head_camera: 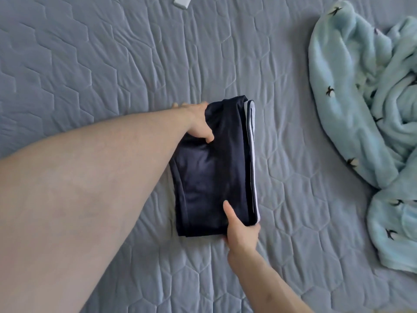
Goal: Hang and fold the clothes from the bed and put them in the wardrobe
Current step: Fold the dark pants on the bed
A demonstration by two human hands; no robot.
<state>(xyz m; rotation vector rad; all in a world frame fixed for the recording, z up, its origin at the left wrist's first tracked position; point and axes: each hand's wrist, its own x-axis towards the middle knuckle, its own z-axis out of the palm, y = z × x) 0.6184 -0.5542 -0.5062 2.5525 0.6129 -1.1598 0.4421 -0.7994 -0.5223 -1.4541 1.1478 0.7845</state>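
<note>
A dark navy garment (212,168) with a white stripe along its right edge lies folded into a narrow rectangle in the middle of the grey quilted bed (112,64). My left hand (198,122) grips the garment's far left corner, thumb on top and fingers tucked beneath. At the near right corner, my right hand (240,231) pinches the folded layers, thumb pressed on the top surface. My left forearm crosses the lower left of the view.
A crumpled light blue fleece item (365,114) with small dark bird prints lies at the bed's right side. A white object (182,1) pokes in at the top edge, mostly cut off.
</note>
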